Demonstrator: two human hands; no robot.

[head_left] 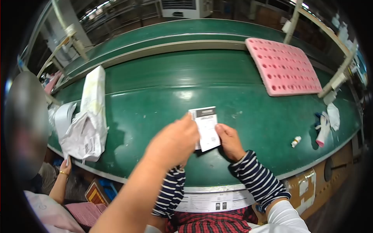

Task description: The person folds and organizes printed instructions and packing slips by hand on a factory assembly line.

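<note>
A white printed leaflet [208, 132] with a dark band along its top is held above the green table. My right hand [230, 140], in a striped sleeve, pinches its right edge with the thumb on the front. Another person's bare forearm comes in from the lower left, and that person's blurred hand [175, 139] is at the leaflet's left edge. Behind that forearm is my left striped sleeve [173, 192]; my left hand and its fingers are hidden.
White wrapped packages [87, 132] lie at the left, near another hand [66, 167] wearing a bracelet. A pink foam tray [285, 68] with holes rests at the back right. A small white-and-yellow item [296, 141] and gloves [323, 130] lie at the right. A printed sheet [217, 200] is along the front edge.
</note>
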